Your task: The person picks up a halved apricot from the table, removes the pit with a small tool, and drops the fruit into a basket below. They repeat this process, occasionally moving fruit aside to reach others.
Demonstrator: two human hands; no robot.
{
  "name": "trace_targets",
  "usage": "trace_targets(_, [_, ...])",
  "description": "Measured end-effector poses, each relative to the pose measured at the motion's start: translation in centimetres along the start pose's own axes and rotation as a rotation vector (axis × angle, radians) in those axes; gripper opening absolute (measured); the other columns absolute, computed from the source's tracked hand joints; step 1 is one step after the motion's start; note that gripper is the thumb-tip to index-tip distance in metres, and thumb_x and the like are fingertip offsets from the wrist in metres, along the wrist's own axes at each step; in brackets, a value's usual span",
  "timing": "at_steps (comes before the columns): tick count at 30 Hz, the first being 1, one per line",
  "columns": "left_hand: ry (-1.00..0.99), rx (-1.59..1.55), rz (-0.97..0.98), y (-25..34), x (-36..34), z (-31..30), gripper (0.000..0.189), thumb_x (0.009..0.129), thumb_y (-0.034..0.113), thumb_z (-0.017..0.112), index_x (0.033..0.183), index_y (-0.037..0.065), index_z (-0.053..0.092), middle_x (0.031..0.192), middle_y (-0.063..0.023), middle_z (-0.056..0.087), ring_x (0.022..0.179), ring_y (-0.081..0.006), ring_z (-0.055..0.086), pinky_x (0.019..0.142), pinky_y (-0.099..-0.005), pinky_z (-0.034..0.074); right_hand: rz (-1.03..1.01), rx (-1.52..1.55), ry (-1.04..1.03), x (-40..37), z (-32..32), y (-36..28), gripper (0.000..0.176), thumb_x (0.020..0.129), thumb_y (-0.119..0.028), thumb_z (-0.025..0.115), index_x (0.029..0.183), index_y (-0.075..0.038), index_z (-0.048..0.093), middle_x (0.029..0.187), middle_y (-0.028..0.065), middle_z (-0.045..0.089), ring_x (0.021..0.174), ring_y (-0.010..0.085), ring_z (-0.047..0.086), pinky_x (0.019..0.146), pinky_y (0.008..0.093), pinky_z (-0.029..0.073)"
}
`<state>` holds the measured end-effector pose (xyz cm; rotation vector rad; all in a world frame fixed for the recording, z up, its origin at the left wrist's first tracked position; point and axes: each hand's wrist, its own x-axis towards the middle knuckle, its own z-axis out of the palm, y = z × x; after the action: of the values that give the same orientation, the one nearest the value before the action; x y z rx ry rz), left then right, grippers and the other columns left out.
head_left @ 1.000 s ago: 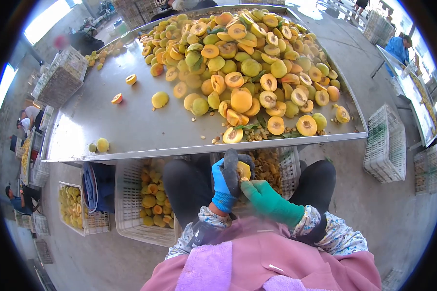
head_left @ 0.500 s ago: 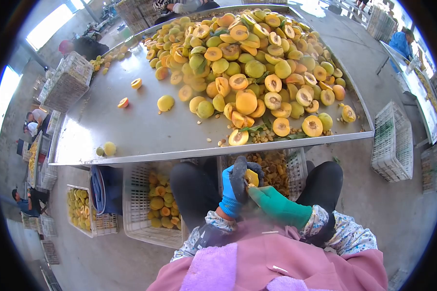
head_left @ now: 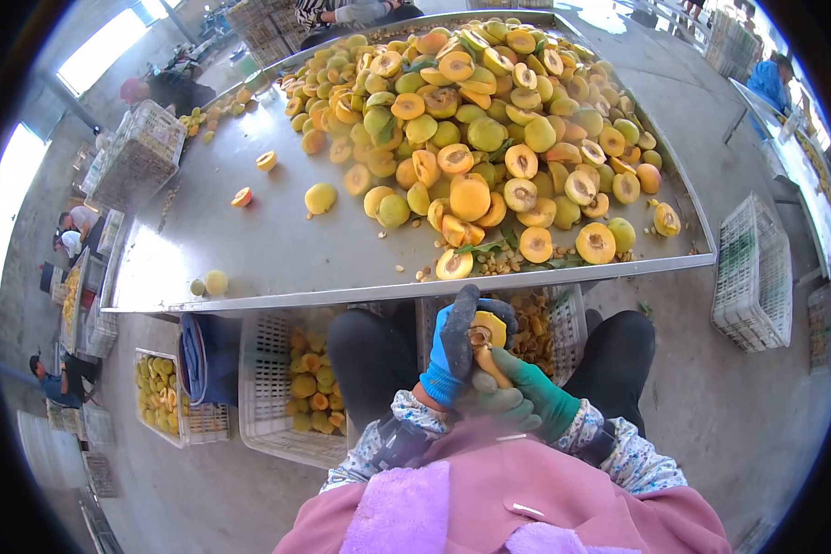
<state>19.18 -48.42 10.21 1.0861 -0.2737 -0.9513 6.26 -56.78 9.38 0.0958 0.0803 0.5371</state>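
Note:
My left hand, in a blue and dark glove, is wrapped round a halved yellow fruit above my lap. Its cut face shows a brown hollow. My right hand, in a green glove with a greyish palm, grips a small tool with a tan handle whose upper end meets the fruit. Beyond my hands, a large heap of whole and halved yellow fruit lies on the metal table. Loose pits and leaves lie near the table's front edge.
Below the table edge stand a crate of fruit, a smaller crate and a crate of fruit pieces between my knees. An empty-looking white crate is at the right. Other people sit farther off at left, right and top.
My right hand has turned, so its palm and the tan handle now show. The fruit in my left hand shows more of its cut face. The view has shifted slightly.

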Motion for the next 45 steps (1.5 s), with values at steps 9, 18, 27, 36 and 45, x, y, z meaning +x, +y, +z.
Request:
trace_targets(9, [0.171,0.312,0.317,0.5,0.7,-2.3,0.047,0.104,0.040,0.042,0.101,-0.001,0.066,0.089,-0.0077,0.068,0.076,-0.0156,0.065,0.071,-0.0263,0.053,-0.555,-1.092,0.779,-6.1,-2.7,-2.8,0.044,0.100,-0.044,0.047,0.083,-0.005,0.058,0.059,0.0038,0.053,0.046,0.0188,0.051,0.043,0.0333,0.041])
trace_targets(18, [0.817,1.686,0.664,10.7,-4.4,-9.2,0.041,0.087,0.028,0.067,0.113,-0.002,0.061,0.108,-0.0188,0.066,0.093,-0.0373,0.062,0.086,-0.0440,0.047,-0.644,-1.715,1.103,-4.3,-4.8,-3.6,0.041,0.099,-0.037,0.051,0.090,0.001,0.065,0.076,0.0224,0.064,0.070,0.0353,0.064,0.066,0.0432,0.049])
trace_targets(27, [0.211,1.727,-0.062,4.2,11.2,-4.7,0.055,0.079,0.052,0.068,0.107,0.005,0.064,0.109,-0.0215,0.066,0.103,-0.0388,0.062,0.087,-0.0468,0.049,-0.749,-1.803,0.984,-3.2,-9.4,-3.2,0.040,0.096,-0.038,0.049,0.099,-0.002,0.066,0.083,0.0257,0.064,0.079,0.0440,0.062,0.072,0.0496,0.049])
trace_targets(36, [0.332,1.033,0.375,3.4,8.9,-6.3,0.042,0.077,0.025,0.079,0.106,0.003,0.060,0.094,-0.0119,0.067,0.080,-0.0232,0.066,0.076,-0.0340,0.053,-0.636,-1.824,1.101,-3.2,-7.5,-3.1,0.037,0.099,-0.034,0.047,0.091,-0.002,0.062,0.081,0.0221,0.063,0.073,0.0404,0.060,0.066,0.0494,0.045])
trace_targets(45, [-0.016,0.352,0.010,5.1,-0.1,0.5,0.040,0.087,0.022,0.065,0.117,-0.002,0.056,0.108,-0.0081,0.061,0.099,-0.0156,0.059,0.088,-0.0296,0.048,-0.899,-1.134,0.643,-0.7,2.6,-2.4,0.029,0.094,-0.019,0.062,0.114,0.001,0.060,0.101,0.0058,0.065,0.088,0.0122,0.061,0.076,0.0290,0.051])
